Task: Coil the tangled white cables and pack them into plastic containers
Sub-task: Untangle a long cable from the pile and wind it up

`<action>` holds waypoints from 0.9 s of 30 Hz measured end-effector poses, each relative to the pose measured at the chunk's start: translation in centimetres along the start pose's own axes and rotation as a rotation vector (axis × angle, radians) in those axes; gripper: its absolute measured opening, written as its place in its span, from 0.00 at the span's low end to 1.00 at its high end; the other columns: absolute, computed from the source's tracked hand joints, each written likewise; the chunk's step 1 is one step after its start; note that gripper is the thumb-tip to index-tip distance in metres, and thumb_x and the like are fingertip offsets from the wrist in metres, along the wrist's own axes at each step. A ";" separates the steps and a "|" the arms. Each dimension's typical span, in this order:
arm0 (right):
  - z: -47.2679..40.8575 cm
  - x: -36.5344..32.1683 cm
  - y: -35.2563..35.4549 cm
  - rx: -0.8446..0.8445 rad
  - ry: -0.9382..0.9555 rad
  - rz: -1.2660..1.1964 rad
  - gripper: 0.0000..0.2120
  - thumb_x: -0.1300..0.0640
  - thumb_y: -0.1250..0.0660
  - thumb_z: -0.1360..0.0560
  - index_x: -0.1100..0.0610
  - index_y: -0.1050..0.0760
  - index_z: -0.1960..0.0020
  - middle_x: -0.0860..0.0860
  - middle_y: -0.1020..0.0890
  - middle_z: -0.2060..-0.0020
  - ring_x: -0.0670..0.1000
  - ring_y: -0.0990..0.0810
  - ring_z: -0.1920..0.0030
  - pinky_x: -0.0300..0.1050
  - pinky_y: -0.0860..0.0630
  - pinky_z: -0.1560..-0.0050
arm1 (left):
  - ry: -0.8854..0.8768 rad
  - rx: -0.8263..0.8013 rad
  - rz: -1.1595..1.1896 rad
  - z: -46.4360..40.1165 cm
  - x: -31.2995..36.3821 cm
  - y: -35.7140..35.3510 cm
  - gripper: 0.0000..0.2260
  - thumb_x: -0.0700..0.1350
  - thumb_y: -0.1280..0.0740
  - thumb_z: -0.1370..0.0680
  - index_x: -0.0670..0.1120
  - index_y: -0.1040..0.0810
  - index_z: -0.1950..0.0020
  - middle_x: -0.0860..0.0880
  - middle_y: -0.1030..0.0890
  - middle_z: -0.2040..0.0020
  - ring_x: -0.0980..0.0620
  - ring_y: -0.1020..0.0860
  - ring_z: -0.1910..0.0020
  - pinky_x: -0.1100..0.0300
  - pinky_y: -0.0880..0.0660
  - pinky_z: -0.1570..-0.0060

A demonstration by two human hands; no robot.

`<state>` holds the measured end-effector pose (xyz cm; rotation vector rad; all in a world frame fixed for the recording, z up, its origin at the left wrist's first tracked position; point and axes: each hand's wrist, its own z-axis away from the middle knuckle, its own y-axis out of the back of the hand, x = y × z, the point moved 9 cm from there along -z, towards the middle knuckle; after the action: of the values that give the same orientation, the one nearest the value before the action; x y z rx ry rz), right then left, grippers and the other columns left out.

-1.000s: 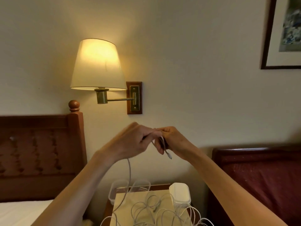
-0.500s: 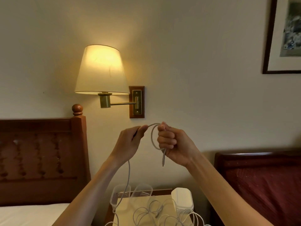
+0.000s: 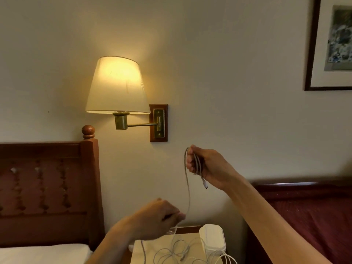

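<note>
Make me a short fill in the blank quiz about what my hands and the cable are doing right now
1. The small loops of white cable are held in the ____ hand.
2. The left hand is ____ than the right hand.
3. The wall lamp is switched ____.
4. The loose cables lie beside a white ____.

Missing words: right; lower; on; container

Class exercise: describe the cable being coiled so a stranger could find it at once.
Start at the lit wall lamp; below and to its right, the raised right hand grips a looped white cable. Unlike the loose tangle on the nightstand, it hangs taut toward the left hand.
</note>
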<state>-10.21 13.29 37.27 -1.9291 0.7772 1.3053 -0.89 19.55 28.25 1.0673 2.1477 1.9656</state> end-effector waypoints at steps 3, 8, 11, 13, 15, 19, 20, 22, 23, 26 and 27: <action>0.1 0.8 -0.4 0.029 0.038 0.255 0.14 0.55 0.42 0.17 0.62 0.24 0.55 0.57 0.18 0.65 0.53 0.18 0.66 0.43 0.21 0.63 | -0.158 0.091 0.007 0.5 4.7 3.9 0.17 0.51 0.42 0.17 0.47 0.27 0.64 0.55 0.30 0.71 0.56 0.33 0.73 0.68 0.37 0.67; 1.0 1.7 -1.7 0.001 0.104 0.556 0.16 0.54 0.42 0.18 0.61 0.21 0.56 0.52 0.19 0.71 0.48 0.21 0.72 0.38 0.24 0.67 | -0.332 0.386 -0.053 0.8 6.2 8.9 0.13 0.47 0.41 0.18 0.56 0.26 0.61 0.61 0.28 0.72 0.60 0.28 0.73 0.72 0.36 0.68; 1.4 2.3 -2.4 -0.041 0.098 0.527 0.18 0.54 0.46 0.17 0.61 0.22 0.55 0.49 0.23 0.75 0.46 0.25 0.75 0.38 0.26 0.68 | -0.330 0.585 -0.119 0.3 4.8 11.0 0.17 0.54 0.43 0.18 0.47 0.22 0.59 0.58 0.29 0.73 0.55 0.27 0.74 0.70 0.36 0.70; 1.7 2.7 -2.8 -0.077 0.068 0.401 0.19 0.54 0.47 0.16 0.62 0.22 0.54 0.50 0.25 0.76 0.47 0.28 0.75 0.37 0.28 0.69 | -0.308 0.693 -0.165 0.2 3.7 11.7 0.17 0.56 0.44 0.18 0.49 0.26 0.61 0.57 0.29 0.73 0.54 0.28 0.74 0.67 0.35 0.71; 2.0 2.8 -3.0 -0.113 0.029 0.261 0.19 0.54 0.48 0.16 0.61 0.22 0.54 0.50 0.26 0.75 0.47 0.29 0.74 0.38 0.29 0.69 | -0.295 0.768 -0.177 0.3 3.3 11.9 0.12 0.56 0.45 0.18 0.55 0.28 0.59 0.59 0.29 0.73 0.56 0.27 0.73 0.67 0.34 0.70; 2.4 2.7 -3.6 -0.223 -0.074 -0.041 0.18 0.54 0.48 0.16 0.59 0.26 0.58 0.53 0.25 0.70 0.49 0.27 0.71 0.40 0.27 0.65 | -0.272 0.828 -0.042 -0.3 3.1 11.2 0.13 0.55 0.44 0.17 0.52 0.28 0.58 0.57 0.28 0.70 0.55 0.26 0.70 0.65 0.31 0.68; 2.4 2.6 -3.7 -0.240 -0.095 -0.102 0.18 0.54 0.48 0.16 0.58 0.27 0.59 0.53 0.24 0.70 0.49 0.27 0.71 0.40 0.26 0.65 | -0.264 0.828 0.022 -0.5 2.9 10.9 0.14 0.53 0.44 0.17 0.49 0.27 0.59 0.57 0.29 0.70 0.56 0.27 0.70 0.65 0.32 0.67; 2.4 2.5 -3.6 -0.258 -0.133 -0.238 0.17 0.54 0.48 0.16 0.57 0.29 0.59 0.50 0.27 0.73 0.46 0.30 0.74 0.37 0.29 0.70 | -0.262 0.813 0.144 -1.0 2.4 10.1 0.15 0.49 0.43 0.18 0.44 0.26 0.59 0.56 0.29 0.69 0.56 0.30 0.70 0.65 0.34 0.68; 2.3 2.3 -3.4 -0.271 -0.142 -0.322 0.15 0.54 0.48 0.17 0.57 0.30 0.59 0.48 0.30 0.75 0.44 0.33 0.76 0.35 0.33 0.74 | -0.249 0.800 0.197 -1.3 1.7 9.5 0.14 0.48 0.43 0.18 0.44 0.26 0.60 0.55 0.29 0.69 0.56 0.31 0.70 0.65 0.35 0.68; 2.4 0.9 -1.9 -0.264 -0.130 -0.475 0.13 0.55 0.46 0.19 0.56 0.30 0.59 0.44 0.37 0.77 0.43 0.42 0.77 0.35 0.43 0.76 | -0.166 0.760 0.353 -1.7 -1.7 7.0 0.15 0.46 0.44 0.17 0.46 0.29 0.63 0.55 0.31 0.71 0.58 0.35 0.72 0.65 0.37 0.69; 2.4 0.4 -1.2 -0.247 -0.127 -0.489 0.13 0.55 0.46 0.19 0.56 0.30 0.59 0.44 0.38 0.76 0.43 0.45 0.76 0.36 0.44 0.75 | -0.131 0.750 0.411 -1.8 -3.4 5.9 0.15 0.46 0.44 0.17 0.46 0.29 0.63 0.54 0.32 0.71 0.57 0.36 0.71 0.64 0.38 0.69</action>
<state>-10.44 15.90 36.46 -2.0305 0.0655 1.2366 3.50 16.08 32.48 1.7854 2.8297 1.0967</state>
